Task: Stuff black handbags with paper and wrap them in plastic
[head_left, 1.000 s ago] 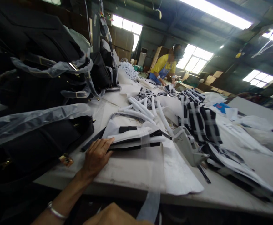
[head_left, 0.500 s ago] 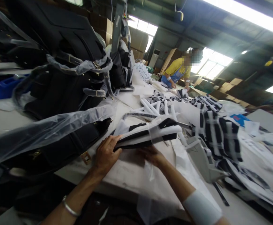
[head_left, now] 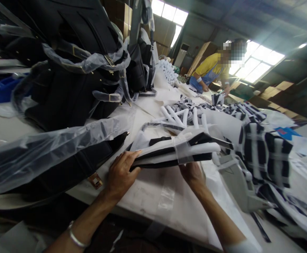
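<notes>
A long bundle of black and white strips (head_left: pixel 158 154) lies across the table edge, with a clear tape band (head_left: pixel 183 149) around its right part. My left hand (head_left: pixel 123 172) grips the bundle's left end, thumb below and fingers on top. My right hand (head_left: pixel 194 174) is curled against its lower edge, just under the band; the fingertips are hidden behind the bundle. Left of it lies a black bag (head_left: pixel 71 168) with a gold clasp (head_left: pixel 95 180). Clear plastic sleeving (head_left: pixel 50 151) covers a long strip over this bag.
Black bags (head_left: pixel 61 91) with plastic-wrapped straps are piled at left, beside a blue bin (head_left: pixel 0 88). White rolls (head_left: pixel 176 116) lie behind the bundle. A grey tape dispenser (head_left: pixel 239 182) and taped black-and-white bundles (head_left: pixel 264 151) stand at right. A person in yellow (head_left: pixel 211 70) works farther back.
My right hand has moved right along the bundle's underside to the tape band. My left hand keeps its grip. The view has shifted, and the person behind now holds up a black-and-white piece.
</notes>
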`<action>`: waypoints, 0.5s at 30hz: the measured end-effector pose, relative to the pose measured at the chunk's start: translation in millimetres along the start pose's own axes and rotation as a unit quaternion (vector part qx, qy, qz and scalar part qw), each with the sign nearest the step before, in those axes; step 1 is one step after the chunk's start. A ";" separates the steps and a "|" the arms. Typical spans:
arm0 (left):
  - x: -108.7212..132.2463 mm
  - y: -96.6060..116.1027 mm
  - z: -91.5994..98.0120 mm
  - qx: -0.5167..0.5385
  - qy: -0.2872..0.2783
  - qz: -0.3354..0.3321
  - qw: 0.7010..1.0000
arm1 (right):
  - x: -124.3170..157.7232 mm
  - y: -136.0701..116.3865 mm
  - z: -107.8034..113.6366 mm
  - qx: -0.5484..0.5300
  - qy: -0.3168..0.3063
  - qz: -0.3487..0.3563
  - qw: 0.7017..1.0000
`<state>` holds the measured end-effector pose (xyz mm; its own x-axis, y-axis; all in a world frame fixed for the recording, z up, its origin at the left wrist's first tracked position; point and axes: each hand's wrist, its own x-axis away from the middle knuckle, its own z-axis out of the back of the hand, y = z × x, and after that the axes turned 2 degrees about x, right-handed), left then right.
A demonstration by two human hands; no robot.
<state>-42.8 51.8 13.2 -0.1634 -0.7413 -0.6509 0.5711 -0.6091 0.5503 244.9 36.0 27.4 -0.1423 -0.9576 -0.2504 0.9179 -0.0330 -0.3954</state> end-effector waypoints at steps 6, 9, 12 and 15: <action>1.6 2.4 -0.7 -0.011 0.001 -0.013 1.000 | 65.4 -18.3 -37.9 0.096 -0.024 0.079 0.992; 1.9 6.0 -0.5 -0.027 -0.013 -0.031 0.999 | 54.0 -32.4 -49.0 0.089 -0.029 0.134 0.987; 2.3 10.5 -0.2 -0.062 -0.026 -0.062 0.996 | 42.1 -37.0 -55.4 0.100 -0.060 0.211 0.970; 3.7 14.0 0.3 -0.093 -0.034 -0.102 0.990 | 53.6 -33.3 -56.8 0.082 -0.052 0.237 0.967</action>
<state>-35.7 40.4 18.6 -0.3408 -0.6294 -0.6984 0.6580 -0.6903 0.3009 185.7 2.1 -23.0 0.3397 -0.8994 -0.2751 0.9181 0.3806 -0.1105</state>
